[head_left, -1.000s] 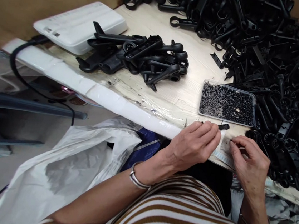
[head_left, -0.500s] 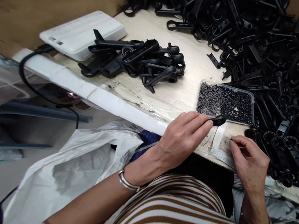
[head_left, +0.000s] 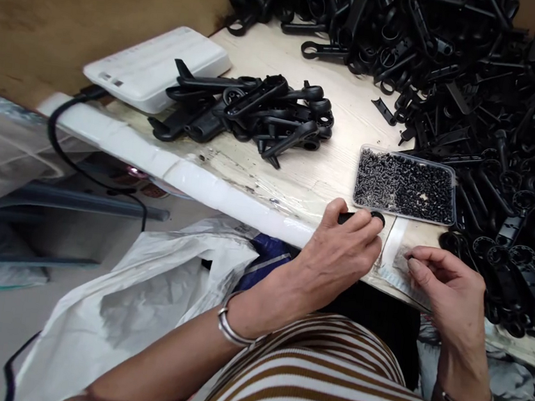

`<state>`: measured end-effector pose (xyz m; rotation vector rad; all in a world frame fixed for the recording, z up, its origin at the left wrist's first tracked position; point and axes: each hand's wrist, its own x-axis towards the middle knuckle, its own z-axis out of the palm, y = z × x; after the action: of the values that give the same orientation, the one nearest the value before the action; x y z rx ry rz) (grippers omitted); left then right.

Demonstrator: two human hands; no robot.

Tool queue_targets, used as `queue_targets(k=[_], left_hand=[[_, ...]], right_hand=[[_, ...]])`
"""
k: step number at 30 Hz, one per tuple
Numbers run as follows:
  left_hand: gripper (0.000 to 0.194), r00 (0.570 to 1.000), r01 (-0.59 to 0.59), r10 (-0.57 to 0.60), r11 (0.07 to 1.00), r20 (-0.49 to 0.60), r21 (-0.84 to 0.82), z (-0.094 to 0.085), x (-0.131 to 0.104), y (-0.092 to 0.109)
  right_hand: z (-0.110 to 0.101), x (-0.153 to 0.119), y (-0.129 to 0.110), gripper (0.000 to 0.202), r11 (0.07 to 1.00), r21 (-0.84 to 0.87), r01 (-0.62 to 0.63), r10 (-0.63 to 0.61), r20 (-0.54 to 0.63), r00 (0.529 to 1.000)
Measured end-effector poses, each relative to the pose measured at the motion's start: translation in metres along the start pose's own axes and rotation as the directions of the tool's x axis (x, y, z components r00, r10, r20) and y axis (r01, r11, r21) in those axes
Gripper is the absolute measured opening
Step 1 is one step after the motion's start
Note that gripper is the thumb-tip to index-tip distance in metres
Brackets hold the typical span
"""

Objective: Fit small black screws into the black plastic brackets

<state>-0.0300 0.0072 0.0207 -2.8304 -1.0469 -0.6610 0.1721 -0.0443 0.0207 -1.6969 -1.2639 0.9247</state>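
Observation:
My left hand (head_left: 333, 256) is closed around a black plastic part (head_left: 378, 218); its rounded end sticks out past the fingers, and the rest is mostly hidden. To the right, my right hand (head_left: 453, 292) has thumb and forefinger pinched together above the table's front edge. Something small and dark shows at those fingertips, too small to name. Just beyond both hands lies a shallow clear tray (head_left: 403, 215) of tiny parts, greyish ones on the left and black ones on the right.
A large heap of black plastic parts (head_left: 490, 110) covers the back and right of the table. A smaller pile (head_left: 258, 109) lies left of the tray, beside a white box (head_left: 162, 63) with a black cable (head_left: 52, 128). Below the padded edge (head_left: 201, 186) hangs a white bag (head_left: 140, 302).
The black part in my left hand has turned, now showing its round end toward the right. My right hand keeps its pinch and has shifted only slightly.

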Motion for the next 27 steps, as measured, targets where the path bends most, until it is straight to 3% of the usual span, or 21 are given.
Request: queue_targets(k=[6,8,10,12,14,17,19,22,27], left_hand=[[0.026,0.998,-0.029,0.03,0.999,0.049,-0.025,0.004,0.005,0.003],[0.026,1.0,-0.026,0.026,0.993,0.001,-0.113,0.003,0.004,0.004],[0.026,0.996,0.01,-0.037,0.947,-0.081,-0.32,0.001,0.003,0.007],[0.023,0.981,0.063,-0.163,0.786,-0.108,-0.615,-0.001,0.002,0.011],[0.014,0.956,0.146,-0.292,0.5,-0.008,-0.854,-0.003,0.002,0.016],[0.004,0.885,0.293,-0.391,0.049,0.252,-0.955,-0.002,0.003,0.022],[0.003,0.833,0.341,-0.411,-0.147,0.371,-0.928,0.0,0.003,0.024],[0.006,0.797,0.361,-0.421,-0.242,0.432,-0.901,0.002,0.004,0.025],[0.008,0.808,0.369,-0.422,-0.18,0.41,-0.912,0.003,0.002,0.025]], right_hand=[[-0.001,-0.002,0.001,0.017,0.984,0.157,-0.086,0.073,0.088,0.993],[0.0,-0.002,0.001,0.017,0.982,0.171,-0.085,0.071,0.086,0.994],[0.001,-0.003,0.0,0.016,0.984,0.168,-0.061,0.049,0.078,0.996],[0.001,-0.003,0.0,0.015,0.986,0.163,-0.019,0.007,0.073,0.997],[0.002,-0.004,-0.001,0.012,0.986,0.165,0.032,-0.044,0.07,0.997],[0.002,-0.007,-0.003,0.006,0.981,0.158,0.111,-0.122,0.062,0.991],[0.002,-0.009,-0.006,0.008,0.974,0.138,0.179,-0.188,0.051,0.981],[0.002,-0.011,-0.01,0.013,0.961,0.093,0.26,-0.266,0.057,0.962],[0.003,-0.013,-0.013,0.014,0.936,-0.001,0.351,-0.35,0.09,0.932]])
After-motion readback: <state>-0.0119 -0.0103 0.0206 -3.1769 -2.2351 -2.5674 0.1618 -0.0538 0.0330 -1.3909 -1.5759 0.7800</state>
